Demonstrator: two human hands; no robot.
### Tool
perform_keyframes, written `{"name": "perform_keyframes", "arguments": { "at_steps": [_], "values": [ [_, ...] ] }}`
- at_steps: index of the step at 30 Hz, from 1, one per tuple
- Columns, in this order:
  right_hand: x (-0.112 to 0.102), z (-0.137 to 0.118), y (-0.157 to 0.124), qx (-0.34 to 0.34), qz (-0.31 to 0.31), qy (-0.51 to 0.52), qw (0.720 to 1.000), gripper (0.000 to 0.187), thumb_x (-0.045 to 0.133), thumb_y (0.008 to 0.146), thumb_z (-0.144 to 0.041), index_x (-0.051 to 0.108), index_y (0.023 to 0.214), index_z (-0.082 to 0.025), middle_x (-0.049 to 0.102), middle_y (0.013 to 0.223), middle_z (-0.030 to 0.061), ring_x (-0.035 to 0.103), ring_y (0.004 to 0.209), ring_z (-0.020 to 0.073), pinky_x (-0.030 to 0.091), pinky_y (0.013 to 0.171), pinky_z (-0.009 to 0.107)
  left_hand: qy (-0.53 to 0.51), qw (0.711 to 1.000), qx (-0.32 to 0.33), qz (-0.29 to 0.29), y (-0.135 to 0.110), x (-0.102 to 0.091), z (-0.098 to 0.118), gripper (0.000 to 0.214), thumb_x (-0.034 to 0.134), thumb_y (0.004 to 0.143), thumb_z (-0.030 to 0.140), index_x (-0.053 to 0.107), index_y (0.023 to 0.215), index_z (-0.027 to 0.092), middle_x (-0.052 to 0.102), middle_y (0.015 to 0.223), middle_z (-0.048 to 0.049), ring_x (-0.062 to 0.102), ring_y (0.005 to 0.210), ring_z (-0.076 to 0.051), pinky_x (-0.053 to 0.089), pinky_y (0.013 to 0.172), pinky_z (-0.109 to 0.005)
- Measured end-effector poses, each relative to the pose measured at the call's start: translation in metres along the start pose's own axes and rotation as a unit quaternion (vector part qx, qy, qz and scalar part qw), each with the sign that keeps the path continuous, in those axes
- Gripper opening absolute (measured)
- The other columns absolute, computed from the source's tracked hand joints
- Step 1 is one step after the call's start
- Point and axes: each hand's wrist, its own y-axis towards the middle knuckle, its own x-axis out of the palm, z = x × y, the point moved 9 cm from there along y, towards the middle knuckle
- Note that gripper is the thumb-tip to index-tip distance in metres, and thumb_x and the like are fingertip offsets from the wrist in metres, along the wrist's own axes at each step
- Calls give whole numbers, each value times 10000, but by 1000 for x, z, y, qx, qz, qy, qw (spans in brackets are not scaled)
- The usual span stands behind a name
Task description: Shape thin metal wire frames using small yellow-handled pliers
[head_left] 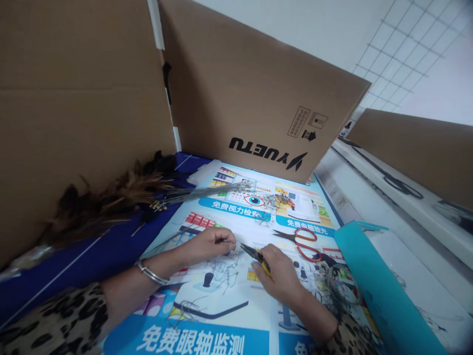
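Note:
My right hand (279, 273) is closed around needle-nose pliers (252, 252) with dark jaws and yellow-and-black handles. The jaws point left, close to the fingertips of my left hand (214, 241). That hand is pinched, thumb against forefinger, on something small and thin that I cannot make out. Beneath and between the hands, short bent wire pieces (227, 273) lie scattered on a printed poster sheet (258, 308). Red-handled scissors (306, 242) rest just beyond my right hand. A bundle of straight thin wires (207, 191) lies farther back.
Cardboard panels (254, 93) stand at the back and left. Brown feathers (121, 197) line the left side over blue cloth (81, 261). To the right are a wire coil (345, 285) and a teal box wall (384, 291). More tangled wire (271, 201) sits at the back.

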Motion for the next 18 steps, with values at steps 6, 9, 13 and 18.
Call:
{"name": "perform_keyframes", "arguments": {
  "at_steps": [6,9,13,18],
  "values": [
    [-4,4,2,11,18,19,1000,119,454,834,-294,482,893,-194,508,848,30,475,798,165,377,688,262,3,1000,-3,5,0,-1,-3,205,517,777,319,575,760,123,482,631,22,415,574,-90,340,537,-185],
    [-6,2,2,1,22,25,999,115,459,830,-286,483,895,-195,509,849,31,476,800,165,378,689,264,5,1000,-6,6,0,-1,-3,203,516,777,314,580,760,121,481,625,22,412,570,-88,339,533,-186],
    [-5,0,2,-7,17,24,1000,132,468,823,-289,487,912,-193,510,861,35,476,811,169,380,694,268,-12,1000,-14,11,-1,-3,-2,213,522,769,331,568,736,126,467,607,25,407,562,-88,330,517,-184],
    [-5,0,2,-5,13,20,1000,129,471,820,-286,488,909,-194,510,861,35,475,817,172,380,703,271,-46,999,-19,18,-2,-4,-2,215,536,756,338,561,722,127,461,597,30,394,543,-85,312,506,-187]
  ]
}}
